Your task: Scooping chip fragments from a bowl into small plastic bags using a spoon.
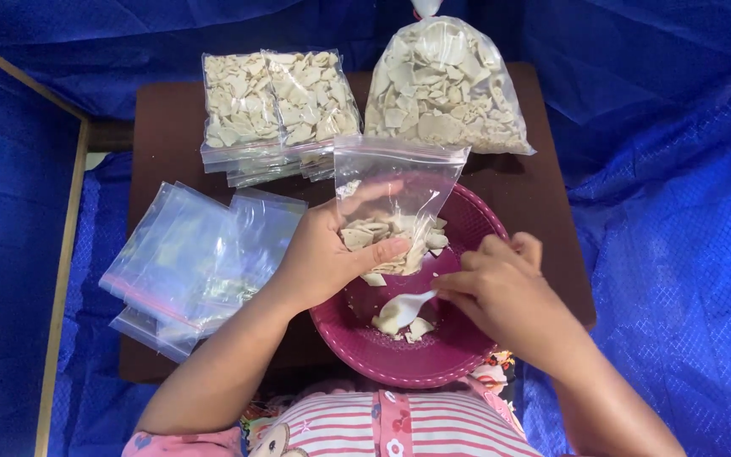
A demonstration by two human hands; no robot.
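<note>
Striped pink shirt at bottom edge. Right hand just above, fingers pinching white plastic spoon, scoop low inside purple bowl among few pale chips. Left hand wrapped around small clear zip bag, held open over bowl, chips inside. Beyond: big tied bag of chips, stack of filled small bags. Empty bags piled left on brown table. Blue sheet around.
</note>
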